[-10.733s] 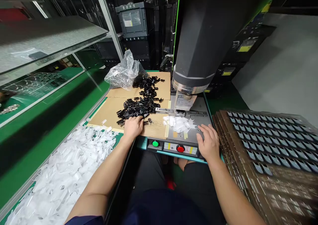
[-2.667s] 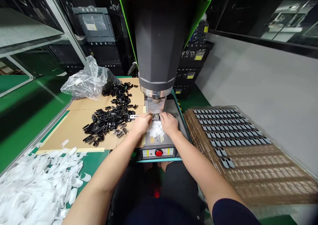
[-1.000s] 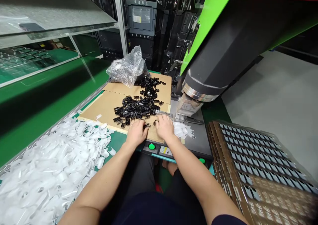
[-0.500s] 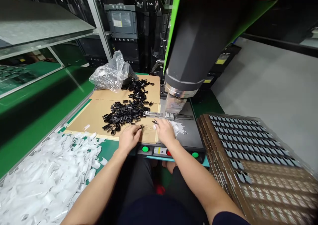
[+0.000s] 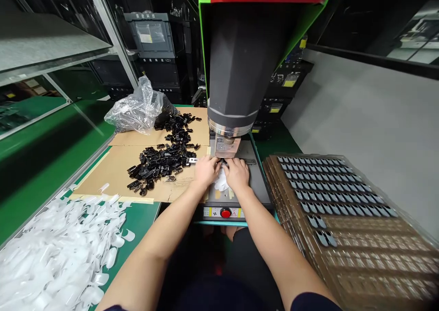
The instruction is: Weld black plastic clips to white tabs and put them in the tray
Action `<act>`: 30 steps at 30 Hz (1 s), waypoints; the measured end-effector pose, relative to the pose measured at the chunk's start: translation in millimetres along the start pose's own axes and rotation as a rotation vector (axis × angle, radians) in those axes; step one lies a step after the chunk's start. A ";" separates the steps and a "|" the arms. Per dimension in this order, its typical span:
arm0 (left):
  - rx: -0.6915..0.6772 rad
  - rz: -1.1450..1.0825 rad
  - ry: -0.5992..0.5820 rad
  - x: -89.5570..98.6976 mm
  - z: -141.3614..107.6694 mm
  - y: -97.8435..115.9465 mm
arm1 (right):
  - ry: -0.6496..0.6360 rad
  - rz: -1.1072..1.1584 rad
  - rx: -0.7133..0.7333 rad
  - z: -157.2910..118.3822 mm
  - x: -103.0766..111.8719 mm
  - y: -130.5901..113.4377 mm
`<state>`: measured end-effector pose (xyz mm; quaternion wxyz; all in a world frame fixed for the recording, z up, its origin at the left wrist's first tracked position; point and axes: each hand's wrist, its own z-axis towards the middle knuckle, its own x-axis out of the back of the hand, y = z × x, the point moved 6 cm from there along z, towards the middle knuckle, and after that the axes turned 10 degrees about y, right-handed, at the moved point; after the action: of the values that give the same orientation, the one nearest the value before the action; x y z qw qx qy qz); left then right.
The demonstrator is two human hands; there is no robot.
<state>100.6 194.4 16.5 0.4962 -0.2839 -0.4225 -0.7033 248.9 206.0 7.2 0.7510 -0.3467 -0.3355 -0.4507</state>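
Both hands are together at the metal fixture under the press head [image 5: 227,145]. My left hand [image 5: 206,170] comes in from the left, its fingers closed against a small black plastic part [image 5: 223,162]. From the other side my right hand [image 5: 237,173] has its fingertips bent onto the same spot. The fingers hide most of that part. Between the hands, on the grey machine base [image 5: 252,187], lie a few white plastic pieces [image 5: 221,182]. A pile of black plastic parts [image 5: 164,158] is spread on cardboard [image 5: 103,167] to the left.
A large heap of white plastic pieces [image 5: 58,251] covers the near left bench. Behind the black parts sits a clear plastic bag [image 5: 137,107]. Stacked brown trays [image 5: 363,231] with rows of grey-black pieces stand at right. A red button [image 5: 225,213] is on the machine's front.
My left hand has moved right, from the edge of the black pile to the fixture. The right hand has come in under the press head beside it. The camera view has turned slightly right.
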 end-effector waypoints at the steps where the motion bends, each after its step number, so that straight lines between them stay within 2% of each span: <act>1: -0.023 0.020 -0.012 -0.9 0.7 2.1 | -0.011 -0.017 0.015 0.3 1.1 -1.9; 6: -0.079 0.042 -0.079 -0.1 1.5 8.0 | -0.062 -0.035 0.032 3.6 4.2 -5.0; 9: -0.078 -0.003 -0.110 5.3 0.3 7.0 | -0.058 0.061 0.015 2.0 7.4 -1.1; 11: -0.061 -0.072 -0.105 13.9 -6.2 0.0 | -0.009 0.162 -0.014 -6.0 15.2 9.0; 13: -0.035 -0.157 -0.073 27.1 -20.5 -14.3 | 0.051 0.246 -0.037 -22.9 27.7 26.8; 16: -0.036 -0.223 -0.057 47.3 -57.5 -44.0 | 0.096 0.278 -0.034 -64.4 48.5 63.0; 19: -0.094 -0.181 -0.192 54.6 -103.8 -69.6 | 0.072 0.232 -0.038 -112.4 62.5 99.6; 22: -0.138 -0.102 -0.310 53.7 -139.4 -81.6 | -0.038 0.208 -0.024 -149.4 63.2 120.9; 25: -0.148 -0.046 -0.313 52.6 -152.3 -80.2 | -0.134 0.177 0.002 -166.8 58.7 126.9; 30: -0.145 -0.025 -0.309 53.3 -149.0 -73.1 | -0.138 0.165 0.004 -168.4 54.9 128.8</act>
<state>16.5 50.5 -34.5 0.3948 -0.4185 -0.4453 -0.6861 418.6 88.5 -66.1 0.7614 -0.4019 -0.3578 -0.3616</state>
